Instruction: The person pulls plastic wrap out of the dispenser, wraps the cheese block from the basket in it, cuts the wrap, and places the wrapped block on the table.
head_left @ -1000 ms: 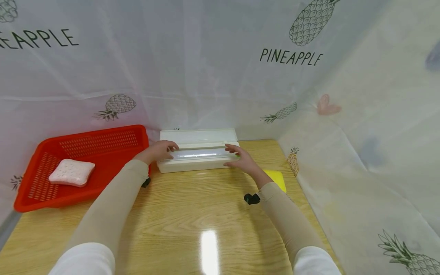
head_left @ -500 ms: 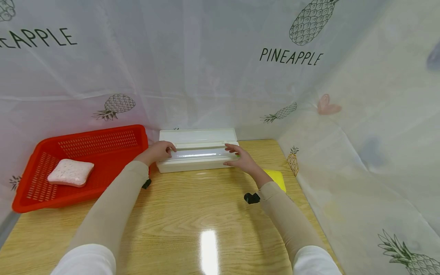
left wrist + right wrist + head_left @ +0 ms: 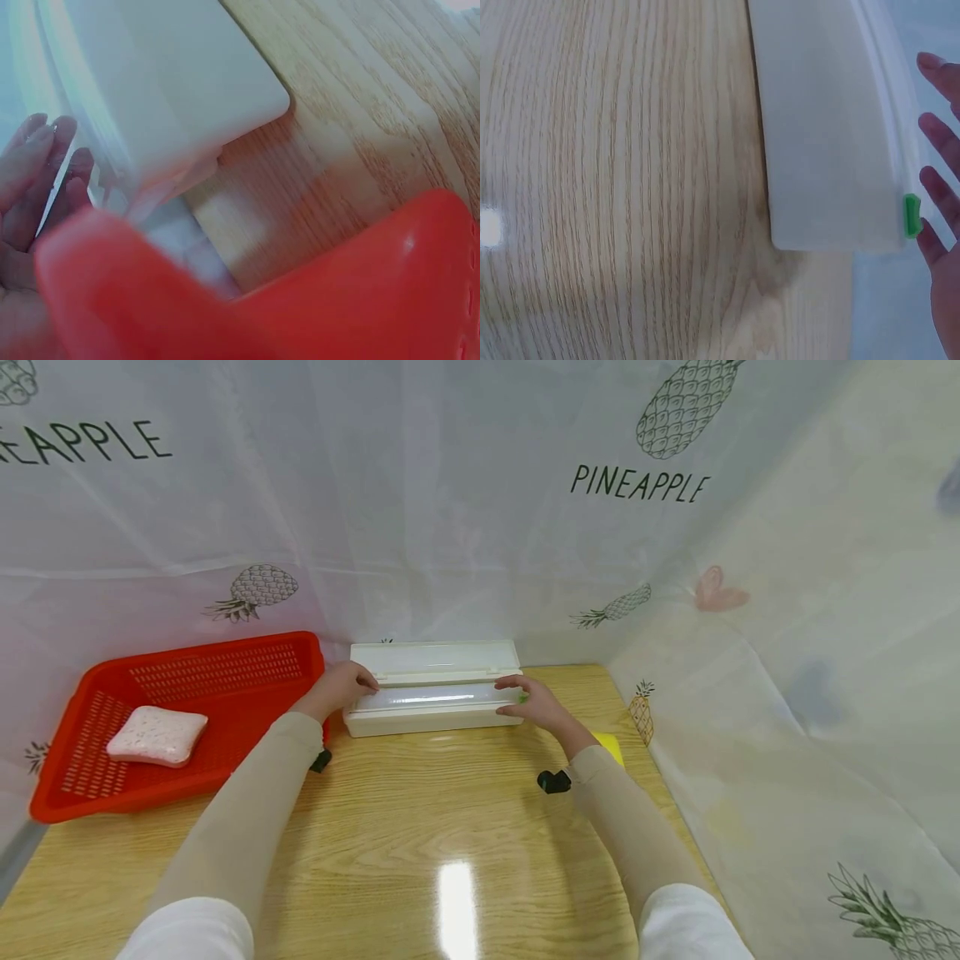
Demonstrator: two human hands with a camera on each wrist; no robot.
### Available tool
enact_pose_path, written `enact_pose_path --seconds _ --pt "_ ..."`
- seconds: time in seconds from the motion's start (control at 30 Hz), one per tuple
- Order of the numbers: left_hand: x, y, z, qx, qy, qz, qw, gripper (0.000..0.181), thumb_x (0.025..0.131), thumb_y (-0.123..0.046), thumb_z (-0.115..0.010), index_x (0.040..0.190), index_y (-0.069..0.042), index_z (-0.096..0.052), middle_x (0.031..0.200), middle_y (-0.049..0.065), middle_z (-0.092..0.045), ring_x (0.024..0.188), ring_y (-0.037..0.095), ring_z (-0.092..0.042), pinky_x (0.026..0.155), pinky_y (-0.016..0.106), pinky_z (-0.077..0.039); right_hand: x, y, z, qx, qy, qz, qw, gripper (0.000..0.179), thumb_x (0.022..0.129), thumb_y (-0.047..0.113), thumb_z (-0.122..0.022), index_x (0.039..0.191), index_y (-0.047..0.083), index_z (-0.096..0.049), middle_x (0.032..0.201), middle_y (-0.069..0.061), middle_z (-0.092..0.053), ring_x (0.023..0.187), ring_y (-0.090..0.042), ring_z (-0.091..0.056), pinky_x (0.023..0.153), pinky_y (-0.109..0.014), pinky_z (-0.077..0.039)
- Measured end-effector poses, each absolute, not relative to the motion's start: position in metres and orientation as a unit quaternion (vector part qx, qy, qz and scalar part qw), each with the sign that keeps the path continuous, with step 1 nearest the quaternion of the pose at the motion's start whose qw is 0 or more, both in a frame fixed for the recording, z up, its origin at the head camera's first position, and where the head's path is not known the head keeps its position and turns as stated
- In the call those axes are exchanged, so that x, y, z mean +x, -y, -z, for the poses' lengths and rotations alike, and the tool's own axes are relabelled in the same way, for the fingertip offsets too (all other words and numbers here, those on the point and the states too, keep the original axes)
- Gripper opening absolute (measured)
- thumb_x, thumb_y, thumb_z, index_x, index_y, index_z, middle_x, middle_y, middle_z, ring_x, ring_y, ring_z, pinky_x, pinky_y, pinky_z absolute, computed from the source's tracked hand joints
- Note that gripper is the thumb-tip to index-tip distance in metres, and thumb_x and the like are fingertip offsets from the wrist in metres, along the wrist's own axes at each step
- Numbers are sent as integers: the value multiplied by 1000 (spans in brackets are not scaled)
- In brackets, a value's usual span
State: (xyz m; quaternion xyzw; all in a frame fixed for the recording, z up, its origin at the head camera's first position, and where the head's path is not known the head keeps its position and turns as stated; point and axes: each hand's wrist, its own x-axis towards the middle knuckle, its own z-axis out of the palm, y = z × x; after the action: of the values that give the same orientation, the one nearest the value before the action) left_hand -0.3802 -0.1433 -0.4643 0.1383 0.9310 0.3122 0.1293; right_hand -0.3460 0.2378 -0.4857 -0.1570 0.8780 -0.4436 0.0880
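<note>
We see a white box, its lid raised, on a wooden table, a shiny roll inside. The left hand bends over the roll's left end; we cannot tell whether it grips. The right hand, fingers parted and empty, curves by the right end.

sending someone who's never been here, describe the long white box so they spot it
On the wood-grain table, before the pale pineapple-print curtain, find the large red perforated basket. Just right of it, with the left hand and right hand at its ends, sits the long white box. Its open lid and shiny translucent roll set it apart.
</note>
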Motion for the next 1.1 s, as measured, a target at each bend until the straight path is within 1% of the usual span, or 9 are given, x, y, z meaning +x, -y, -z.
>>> enact_pose_path --seconds 0.1,0.17,0.23,0.3,0.37,0.47,0.77,0.97,1.1 --pt "-381 144 465 139 -922 -341 121 13 93 -6 -65 105 -1 -67 101 17 -67 89 31 -57 77 39 -50 -349 -239 487 -157 -880 436 104 54 87 13 -75 136 7 -55 137 -7 -54 135 -30 -36 110 -55 -27" --pt "-381 146 465 144 -916 -354 118 7 94 -3 -63 101 -2 -64 99 17 -66 86 31 -55 73 37 -48 -351 -239 490 -157 -883 428 112 55 87 14 -75 137 7 -54 139 -7 -53 136 -30 -35 110 -54 -28" --pt "-381 147 466 142 -914 -362 113 4 94 -1 -62 97 -3 -65 99 16 -65 89 31 -54 77 39 -49 -354 -240 492 -160 -887 418 114 54 88 15 -74 138 7 -53 139 -8 -52 137 -30 -35 110 -54 -29" --pt "-381 148 467 142 -917 -358 106 8 94 0 -61 94 -3 -69 103 16 -65 95 31 -54 87 41 -47 -356 -242 493 -166 -893 403 113 53 90 17 -73 138 9 -54 139 -8 -52 136 -30 -36 110 -53 -29" --pt "-381 148 469 135 -919 -357 102 12 94 0 -60 95 -3 -72 109 17 -65 103 32 -54 95 44 -45 -358 -243 493 -171 -897 393 111 51 90 19 -72 137 10 -54 139 -7 -52 136 -30 -37 109 -53 -30" --pt "-381 148 470 122 -918 -362 102 15 95 0 -60 99 -2 -74 116 19 -64 110 35 -54 100 47 -43 -360 -244 493 -176 -901 380 110 50 91 22 -71 137 12 -55 140 -6 -52 136 -29 -37 109 -52 -30" --pt "-384 148 471 102 -922 -352 128 23 97 -4 -58 117 0 -69 126 22 -59 118 38 -50 105 49 -38 -368 -242 502 -150 -907 380 106 44 96 26 -64 138 14 -56 144 -9 -48 137 -30 -36 110 -51 -31" --pt "-383 148 471 93 -922 -351 136 26 98 -8 -58 122 -1 -67 128 21 -59 120 38 -50 105 48 -38 -373 -239 510 -102 -901 416 70 31 97 19 -63 127 13 -64 136 -8 -56 128 -30 -47 101 -47 -42" --pt "-383 149 469 90 -919 -358 137 26 97 -6 -59 122 0 -67 128 21 -59 120 37 -50 105 48 -39 -375 -240 511 -74 -890 449 45 23 95 14 -66 117 13 -70 125 -6 -63 124 -28 -51 99 -45 -45"
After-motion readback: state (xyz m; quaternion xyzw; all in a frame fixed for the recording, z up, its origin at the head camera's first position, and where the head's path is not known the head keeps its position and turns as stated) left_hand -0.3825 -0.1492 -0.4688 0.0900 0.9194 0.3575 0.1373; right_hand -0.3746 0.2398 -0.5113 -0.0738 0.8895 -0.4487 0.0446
